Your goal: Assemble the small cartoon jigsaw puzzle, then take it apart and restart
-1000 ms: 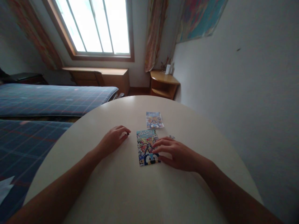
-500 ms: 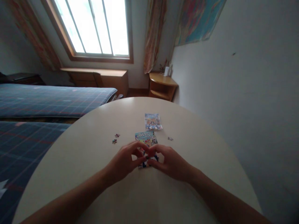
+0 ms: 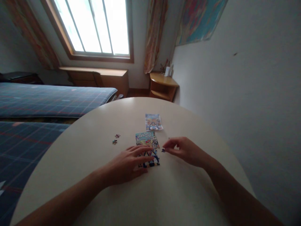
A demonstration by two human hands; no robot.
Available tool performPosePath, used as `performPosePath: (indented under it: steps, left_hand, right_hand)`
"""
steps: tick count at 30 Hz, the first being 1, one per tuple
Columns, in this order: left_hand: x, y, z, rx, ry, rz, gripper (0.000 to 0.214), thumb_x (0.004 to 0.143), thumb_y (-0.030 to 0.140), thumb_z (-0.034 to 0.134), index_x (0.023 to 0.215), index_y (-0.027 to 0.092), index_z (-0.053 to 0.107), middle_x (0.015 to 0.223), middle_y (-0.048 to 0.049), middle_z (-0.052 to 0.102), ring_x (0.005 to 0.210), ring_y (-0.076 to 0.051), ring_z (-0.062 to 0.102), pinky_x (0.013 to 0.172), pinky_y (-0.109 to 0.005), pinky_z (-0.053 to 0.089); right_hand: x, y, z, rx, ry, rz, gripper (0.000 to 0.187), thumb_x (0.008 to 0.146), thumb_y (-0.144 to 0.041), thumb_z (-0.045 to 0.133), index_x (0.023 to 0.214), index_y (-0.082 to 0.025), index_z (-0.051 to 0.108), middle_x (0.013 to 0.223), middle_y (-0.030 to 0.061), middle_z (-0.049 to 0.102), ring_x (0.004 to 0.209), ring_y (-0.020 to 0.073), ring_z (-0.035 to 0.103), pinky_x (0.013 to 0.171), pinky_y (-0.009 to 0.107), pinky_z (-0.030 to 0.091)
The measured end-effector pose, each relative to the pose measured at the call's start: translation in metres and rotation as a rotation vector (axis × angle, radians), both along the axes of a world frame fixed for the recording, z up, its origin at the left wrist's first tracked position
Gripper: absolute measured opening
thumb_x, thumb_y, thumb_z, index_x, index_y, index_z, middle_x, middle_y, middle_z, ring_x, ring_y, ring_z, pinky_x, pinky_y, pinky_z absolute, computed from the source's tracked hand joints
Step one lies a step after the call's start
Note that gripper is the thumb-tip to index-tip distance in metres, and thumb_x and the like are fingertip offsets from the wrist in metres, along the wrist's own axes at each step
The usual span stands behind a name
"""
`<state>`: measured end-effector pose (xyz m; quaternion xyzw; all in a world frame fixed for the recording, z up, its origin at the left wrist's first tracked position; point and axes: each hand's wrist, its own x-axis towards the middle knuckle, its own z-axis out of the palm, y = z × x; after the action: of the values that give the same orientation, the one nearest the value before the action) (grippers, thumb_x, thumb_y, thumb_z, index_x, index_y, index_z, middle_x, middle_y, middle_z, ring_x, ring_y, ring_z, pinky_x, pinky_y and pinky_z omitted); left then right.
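Observation:
A colourful jigsaw puzzle [image 3: 147, 139], mostly joined, lies on the round table, with a gap at its right edge. My left hand [image 3: 131, 161] rests over its left and lower part, fingers spread, hiding some of the picture. Just right of the puzzle, my right hand [image 3: 185, 150] pinches a small dark jigsaw piece [image 3: 163, 150] between thumb and forefinger. Beyond the puzzle lies a printed picture sheet [image 3: 153, 122] with a similar design. Loose jigsaw pieces [image 3: 114, 142] sit to the left. Another bit barely shows behind my right fingers.
The round cream table [image 3: 82, 150] carries everything. A wall [image 3: 246, 110] runs close along the right. Beds with plaid mattresses [image 3: 47, 97] stand to the left, and a wooden corner shelf [image 3: 163, 80] stands past the far edge.
My hands were together over the lower puzzle, fingertips touching. The right has moved off to the right with a piece in its pinch; the left has flattened and spread over the puzzle.

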<state>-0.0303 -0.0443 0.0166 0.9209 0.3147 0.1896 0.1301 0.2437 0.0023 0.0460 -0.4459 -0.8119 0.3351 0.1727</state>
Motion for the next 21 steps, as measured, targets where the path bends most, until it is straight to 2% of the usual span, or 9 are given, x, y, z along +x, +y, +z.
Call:
performPosePath:
  steps: [3,8,9,11,13,15,17,21]
  left_hand:
    - [-0.001,0.000,0.003,-0.015,0.068,-0.056,0.033,0.089,0.027,0.064,0.121,0.033,0.063,0.141,-0.0023,0.055,0.126,-0.025,0.054,0.106,-0.049,0.044]
    - [-0.016,0.008,0.012,-0.060,0.049,-0.034,0.019,0.093,0.028,0.058,0.108,0.030,0.069,0.126,-0.0002,0.066,0.113,-0.018,0.062,0.100,-0.037,0.049]
    - [-0.022,0.012,0.014,-0.049,0.053,0.012,0.019,0.094,0.029,0.056,0.108,0.029,0.069,0.122,-0.0005,0.068,0.109,-0.017,0.064,0.097,-0.035,0.050]
    - [-0.039,0.021,0.016,0.000,0.083,0.189,0.021,0.095,0.032,0.053,0.107,0.028,0.070,0.115,-0.0020,0.070,0.101,-0.018,0.066,0.090,-0.035,0.053]
    - [-0.060,0.032,0.016,0.061,0.117,0.444,0.024,0.093,0.037,0.053,0.106,0.025,0.069,0.112,-0.0049,0.071,0.097,-0.022,0.067,0.084,-0.036,0.054]
    - [-0.079,0.042,0.014,0.062,0.125,0.632,0.027,0.092,0.040,0.052,0.105,0.024,0.069,0.112,-0.0064,0.070,0.090,-0.023,0.067,0.080,-0.036,0.053]
    - [-0.094,0.051,0.008,0.015,0.100,0.689,0.032,0.090,0.044,0.052,0.108,0.023,0.069,0.114,-0.0077,0.069,0.080,-0.022,0.067,0.078,-0.036,0.053]
    - [-0.103,0.059,-0.005,-0.111,0.069,0.634,0.037,0.088,0.048,0.050,0.107,0.023,0.071,0.112,-0.0083,0.069,0.084,-0.021,0.067,0.077,-0.032,0.051]
  right_hand:
    - [0.005,0.001,0.001,-0.049,-0.076,0.033,0.017,0.086,-0.031,0.066,0.090,-0.019,0.076,0.078,0.0031,0.073,0.068,0.0143,0.063,0.063,0.026,0.047]
    - [0.006,-0.005,0.004,-0.114,-0.134,0.108,0.016,0.085,-0.033,0.067,0.088,-0.020,0.076,0.074,0.0019,0.070,0.064,0.0131,0.060,0.057,0.023,0.043]
    - [0.007,-0.005,0.004,-0.117,-0.137,0.112,0.017,0.085,-0.034,0.067,0.088,-0.020,0.076,0.074,0.0020,0.070,0.064,0.0132,0.060,0.057,0.023,0.043]
    - [0.010,-0.002,0.004,-0.091,-0.157,0.094,0.019,0.086,-0.036,0.065,0.088,-0.020,0.076,0.076,0.0028,0.070,0.066,0.0140,0.060,0.059,0.024,0.044]
    - [0.015,0.004,0.001,0.003,-0.196,0.020,0.020,0.087,-0.034,0.063,0.093,-0.020,0.075,0.082,0.0046,0.070,0.071,0.0151,0.062,0.064,0.026,0.046]
    - [0.020,0.011,-0.002,0.127,-0.252,-0.090,0.022,0.086,-0.031,0.063,0.101,-0.019,0.074,0.093,0.0073,0.070,0.077,0.0167,0.063,0.071,0.028,0.047]
    - [0.024,0.017,-0.005,0.193,-0.308,-0.171,0.025,0.085,-0.030,0.064,0.105,-0.018,0.073,0.102,0.0095,0.069,0.082,0.0183,0.063,0.075,0.029,0.047]
    - [0.026,0.022,-0.009,0.181,-0.326,-0.216,0.019,0.085,-0.028,0.061,0.096,-0.018,0.074,0.096,0.0089,0.068,0.081,0.0190,0.063,0.074,0.029,0.047]
